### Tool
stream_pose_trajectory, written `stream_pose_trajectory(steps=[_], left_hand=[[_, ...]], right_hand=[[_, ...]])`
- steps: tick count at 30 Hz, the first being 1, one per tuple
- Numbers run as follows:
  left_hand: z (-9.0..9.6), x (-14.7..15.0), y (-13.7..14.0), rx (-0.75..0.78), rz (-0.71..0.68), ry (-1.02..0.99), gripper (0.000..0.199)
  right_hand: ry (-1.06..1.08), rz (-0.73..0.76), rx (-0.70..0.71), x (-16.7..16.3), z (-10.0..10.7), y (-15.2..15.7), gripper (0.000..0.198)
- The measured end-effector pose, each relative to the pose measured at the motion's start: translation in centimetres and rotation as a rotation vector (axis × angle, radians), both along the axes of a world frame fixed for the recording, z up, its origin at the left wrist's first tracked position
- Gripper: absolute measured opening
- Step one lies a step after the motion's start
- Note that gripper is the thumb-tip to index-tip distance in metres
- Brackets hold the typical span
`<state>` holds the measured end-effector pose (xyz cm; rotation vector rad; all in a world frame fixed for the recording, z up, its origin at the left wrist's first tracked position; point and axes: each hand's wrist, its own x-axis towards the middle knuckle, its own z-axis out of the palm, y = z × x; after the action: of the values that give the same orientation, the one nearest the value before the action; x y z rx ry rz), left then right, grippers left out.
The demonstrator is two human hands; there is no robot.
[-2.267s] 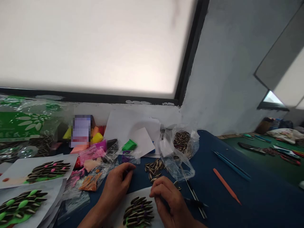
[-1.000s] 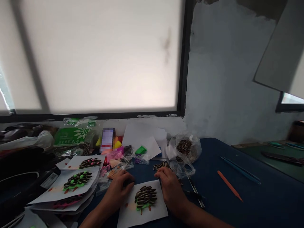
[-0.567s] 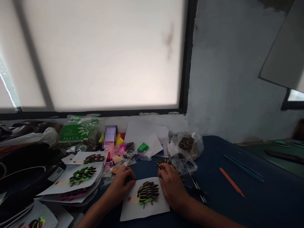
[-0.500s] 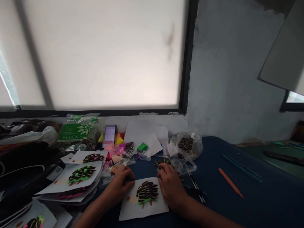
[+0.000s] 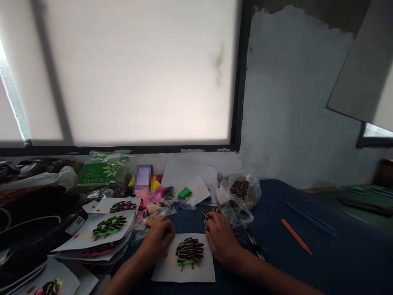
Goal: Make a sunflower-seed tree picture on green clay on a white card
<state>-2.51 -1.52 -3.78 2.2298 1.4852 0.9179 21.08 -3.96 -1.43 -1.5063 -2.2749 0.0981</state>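
A white paper card (image 5: 162,273) lies flat on the blue table in front of me. On it sits a hedgehog-like picture (image 5: 189,250), built of striped sunflower seeds over bright green clay, with small orange-brown feet. My left hand (image 5: 158,237) is closed at the card's upper left edge, fingers curled and thumb tucked in close. At the upper right edge, my right hand (image 5: 223,241) has bent fingers, thumb by the card's border. Its fingertips reach toward a small pile of loose sunflower seeds (image 5: 210,211). Both hands partly cover the card's sides.
Similar finished cards (image 5: 108,227) are stacked at left. Behind them are a green seed packet (image 5: 100,170), bagged colored clay (image 5: 153,200) and white sheets (image 5: 187,176). A clear plastic bag of seeds (image 5: 241,190) stands right of center. An orange tool (image 5: 296,237) and blue tweezers (image 5: 310,218) lie right.
The card has turned slightly, and its lower edge now lies more level. Both hands stay at its sides. The camera view has shifted a little.
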Motion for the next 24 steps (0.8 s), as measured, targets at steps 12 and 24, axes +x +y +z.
stream_pose_trajectory(steps=[12,24], left_hand=[[0.1,0.0,1.5,-0.014,0.110,0.168,0.016],[2.6,0.3,2.6,0.029,0.130,0.296,0.039]], right_hand=[[-0.193,0.203,-0.048,2.2,1.3,4.8,0.039],[-0.235,0.155,0.014,1.5,2.6,3.6,0.039]])
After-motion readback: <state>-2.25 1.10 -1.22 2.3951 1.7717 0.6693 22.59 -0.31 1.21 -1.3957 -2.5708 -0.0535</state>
